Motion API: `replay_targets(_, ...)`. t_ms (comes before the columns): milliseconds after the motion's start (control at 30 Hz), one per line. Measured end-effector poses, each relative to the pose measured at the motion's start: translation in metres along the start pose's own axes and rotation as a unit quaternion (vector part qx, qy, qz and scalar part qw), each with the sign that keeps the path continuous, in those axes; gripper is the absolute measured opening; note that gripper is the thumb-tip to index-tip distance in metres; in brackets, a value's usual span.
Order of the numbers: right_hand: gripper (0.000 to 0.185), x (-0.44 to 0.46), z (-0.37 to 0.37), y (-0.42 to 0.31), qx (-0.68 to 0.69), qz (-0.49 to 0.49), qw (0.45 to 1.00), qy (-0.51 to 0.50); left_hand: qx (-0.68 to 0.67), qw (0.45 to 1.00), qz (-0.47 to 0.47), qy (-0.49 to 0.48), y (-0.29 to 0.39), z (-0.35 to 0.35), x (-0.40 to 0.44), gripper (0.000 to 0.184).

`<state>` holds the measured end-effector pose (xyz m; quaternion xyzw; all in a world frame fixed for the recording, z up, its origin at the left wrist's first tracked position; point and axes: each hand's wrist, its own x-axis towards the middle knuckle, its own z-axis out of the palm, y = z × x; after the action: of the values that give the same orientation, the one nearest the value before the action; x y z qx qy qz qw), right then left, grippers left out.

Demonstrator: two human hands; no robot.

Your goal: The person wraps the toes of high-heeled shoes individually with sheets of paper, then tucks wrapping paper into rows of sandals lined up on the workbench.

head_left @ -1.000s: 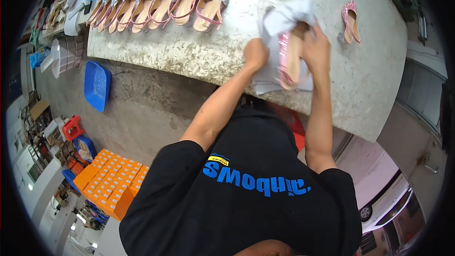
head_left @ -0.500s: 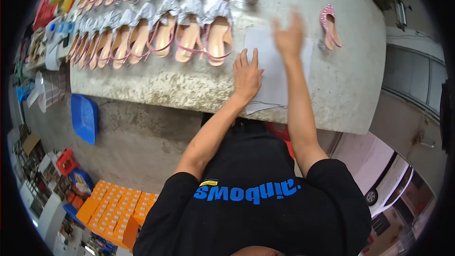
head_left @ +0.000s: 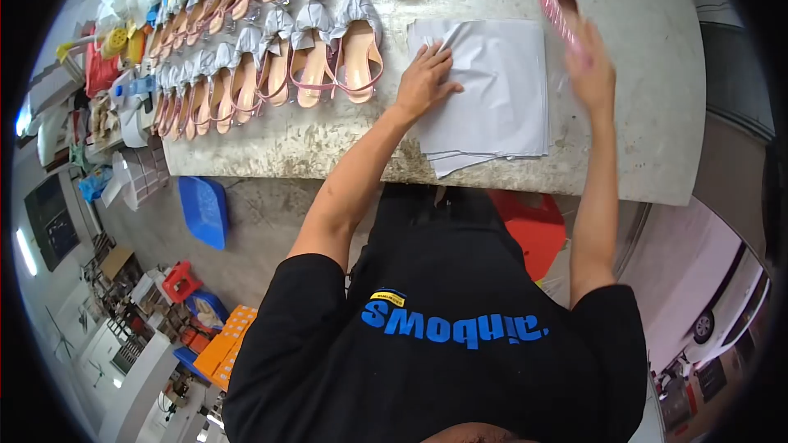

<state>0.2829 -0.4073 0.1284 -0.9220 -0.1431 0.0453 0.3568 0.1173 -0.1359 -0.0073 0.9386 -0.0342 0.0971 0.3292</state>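
Note:
A stack of white paper sheets (head_left: 492, 107) lies on the table in front of me, its top sheet creased. My left hand (head_left: 425, 84) rests on the stack's left side, fingers spread. Over to the right, my right hand (head_left: 593, 70) is closed around the back part of a pink sparkly shoe (head_left: 559, 0); its toe points away from me. Motion blurs this hand, and it hides the shoe's heel. Left of the paper stand pink-strapped sandals (head_left: 358, 61) in two rows, the nearer row with white paper over the toes.
The worn table (head_left: 312, 143) has its front edge just before my body. A red stool (head_left: 529, 230) is below that edge, and a blue plastic seat (head_left: 203, 212) stands on the floor at left. Orange boxes (head_left: 223, 349) are piled lower left.
My right hand has moved right from above the paper and taken hold of the pink shoe. My left hand stays on the stack. The whole view has shifted.

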Motion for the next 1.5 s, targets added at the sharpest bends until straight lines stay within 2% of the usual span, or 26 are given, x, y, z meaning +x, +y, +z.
replay_targets(100,0.065,-0.134,0.004,-0.044,0.083,-0.111,0.99,-0.018,-0.088,0.993,-0.077,0.003,0.021,0.006,0.003,0.046)
replay_targets(200,0.057,-0.219,0.039,-0.037,0.021,-0.115,0.991,-0.062,-0.071,0.987,-0.137,0.045,0.031,0.006,0.007,0.049)
replay_targets(300,0.052,-0.256,0.063,-0.023,-0.054,-0.046,0.988,-0.136,-0.154,0.967,-0.181,0.095,0.052,-0.012,0.019,0.039)
replay_targets(400,0.051,-0.255,0.061,-0.014,-0.031,-0.097,0.983,-0.15,-0.132,0.919,-0.329,0.171,0.083,-0.028,0.018,0.032)
replay_targets(467,0.051,-0.25,0.051,-0.006,-0.052,-0.152,0.966,-0.202,-0.125,0.9,-0.369,0.198,0.092,-0.037,0.02,0.03)
replay_targets(533,0.055,-0.191,0.001,-0.056,-0.073,0.029,0.924,-0.375,-0.277,0.841,-0.448,0.121,0.091,-0.047,0.017,0.029)
replay_targets(600,0.062,-0.167,0.017,-0.025,0.012,-0.023,0.999,-0.044,-0.417,0.752,-0.509,0.039,0.087,-0.056,0.013,0.027)
replay_targets(700,0.077,-0.078,0.061,0.022,0.071,-0.025,0.997,0.022,-0.495,0.764,-0.406,0.081,0.067,-0.048,-0.003,0.025)
replay_targets(767,0.079,-0.039,0.077,0.041,0.107,0.009,0.992,-0.063,-0.48,0.763,-0.424,0.087,0.059,-0.052,-0.01,0.028)
replay_targets(800,0.08,-0.029,0.079,0.041,0.21,0.016,0.972,-0.101,-0.371,0.802,-0.468,0.02,0.047,-0.053,-0.015,0.042)
replay_targets(833,0.071,-0.02,0.104,0.065,0.251,0.02,0.965,-0.078,-0.314,0.826,-0.468,-0.015,0.042,-0.057,-0.015,0.049)
replay_targets(867,0.059,-0.009,0.104,0.067,0.234,0.026,0.961,-0.144,-0.253,0.841,-0.475,-0.05,0.039,-0.053,-0.018,0.057)
replay_targets(900,0.039,-0.008,0.096,0.056,0.218,0.021,0.96,-0.174,-0.299,0.836,-0.458,0.044,0.032,-0.034,-0.026,0.053)
replay_targets(933,0.027,-0.004,0.077,0.046,0.068,0.027,0.971,-0.227,-0.344,0.821,-0.456,0.01,0.031,-0.036,-0.025,0.047)
replay_targets(1033,0.029,0.002,0.065,0.047,0.182,0.011,0.944,-0.276,-0.373,0.812,-0.447,0.052,0.046,-0.044,-0.019,0.046)
replay_targets(1100,0.029,0.001,0.049,0.024,0.214,0.066,0.938,-0.264,-0.218,0.899,-0.378,0.035,0.046,-0.043,-0.021,0.044)
replay_targets(1167,0.032,-0.005,0.031,0.0,0.146,0.053,0.938,-0.308,-0.25,0.9,-0.354,0.044,0.056,-0.046,-0.023,0.035)
replay_targets(1200,0.032,-0.014,0.033,-0.005,0.143,0.063,0.938,-0.309,-0.321,0.898,-0.284,0.099,0.077,-0.055,-0.023,0.035)
replay_targets(1267,0.042,-0.063,0.036,-0.001,0.151,-0.147,0.921,-0.327,-0.24,0.93,-0.249,0.126,0.046,-0.006,-0.048,0.033)
replay_targets(1300,0.054,-0.098,0.048,0.005,0.149,-0.184,0.921,-0.309,-0.247,0.932,-0.264,0.033,0.06,-0.019,-0.052,0.031)
replay_targets(1333,0.05,-0.137,0.048,-0.015,0.11,-0.091,0.937,-0.319,-0.3,0.914,-0.27,-0.043,0.067,-0.012,-0.058,0.029)
replay_targets(1367,0.038,-0.167,0.062,-0.011,0.058,-0.209,0.932,-0.291,-0.344,0.888,-0.28,-0.12,0.074,-0.004,-0.066,0.028)
replay_targets(1400,0.027,-0.191,0.074,-0.003,0.01,-0.339,0.907,-0.251,-0.486,0.852,-0.197,-0.006,0.113,-0.035,-0.049,0.026)
replay_targets(1433,0.027,-0.199,0.064,-0.009,-0.005,-0.318,0.912,-0.26,-0.338,0.94,-0.025,-0.036,0.115,-0.028,-0.048,0.02)
replay_targets(1467,0.023,-0.19,0.049,-0.023,-0.018,-0.203,0.915,-0.348,-0.353,0.935,-0.021,-0.037,0.12,-0.017,-0.044,0.02)
replay_targets(1500,0.019,-0.185,0.033,-0.031,-0.025,-0.082,0.898,-0.432,-0.271,0.961,0.025,-0.055,0.127,-0.008,-0.048,0.02)
